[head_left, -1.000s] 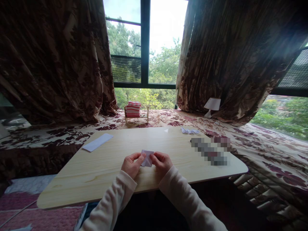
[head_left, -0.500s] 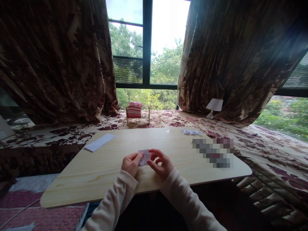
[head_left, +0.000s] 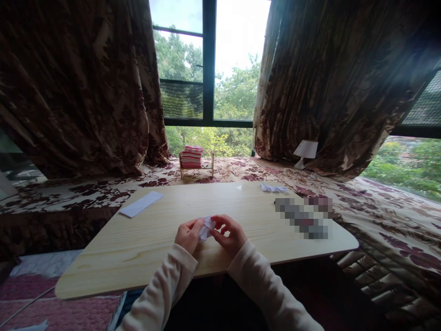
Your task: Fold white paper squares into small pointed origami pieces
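A small folded piece of pale paper (head_left: 206,227) is held between both hands just above the light wooden table (head_left: 144,248). My left hand (head_left: 187,236) pinches its left side with thumb and fingers. My right hand (head_left: 230,233) pinches its right side, fingers curled around it. Both wrists rest near the table's front edge, in cream sleeves.
A white paper strip (head_left: 141,203) lies at the table's far left. Small folded paper pieces (head_left: 273,187) sit at the far right, beside a blurred-out patch. Beyond stand a toy bed with striped cushions (head_left: 193,158), a small white lamp (head_left: 304,151), floral bedding and curtains.
The folded paper was flatter and stood higher between the fingers; now it is squeezed smaller and more crumpled. My right fingers have curled in over it.
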{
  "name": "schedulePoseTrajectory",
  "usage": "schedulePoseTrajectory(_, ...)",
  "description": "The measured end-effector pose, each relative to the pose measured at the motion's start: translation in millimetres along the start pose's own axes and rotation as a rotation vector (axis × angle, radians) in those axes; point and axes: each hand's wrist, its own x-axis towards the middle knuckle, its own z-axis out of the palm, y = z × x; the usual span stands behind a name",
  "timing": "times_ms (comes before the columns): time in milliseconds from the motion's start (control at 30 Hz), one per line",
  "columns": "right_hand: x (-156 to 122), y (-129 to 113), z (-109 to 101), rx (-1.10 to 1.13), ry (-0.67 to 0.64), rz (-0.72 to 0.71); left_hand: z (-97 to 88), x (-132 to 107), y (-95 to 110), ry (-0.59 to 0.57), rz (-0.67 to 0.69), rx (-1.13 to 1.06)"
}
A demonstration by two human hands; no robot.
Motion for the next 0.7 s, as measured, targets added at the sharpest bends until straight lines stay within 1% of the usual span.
schedulePoseTrajectory(233, 0.9, -2.4, -2.8, -0.077, 0.022, -0.024, -1.4, -1.5, -0.6, -0.010, 0.009, 0.014)
schedulePoseTrajectory(500, -0.6, -5.8, -5.3, -0.174, 0.031, -0.110, 0.5, -1.9, 1.6, -0.037, 0.008, -0.007)
schedulePoseTrajectory(700, 0.2, -8.7, -6.3, -0.172, 0.056, -0.079, -0.6, -2.2, -1.4, -0.040, 0.030, 0.014)
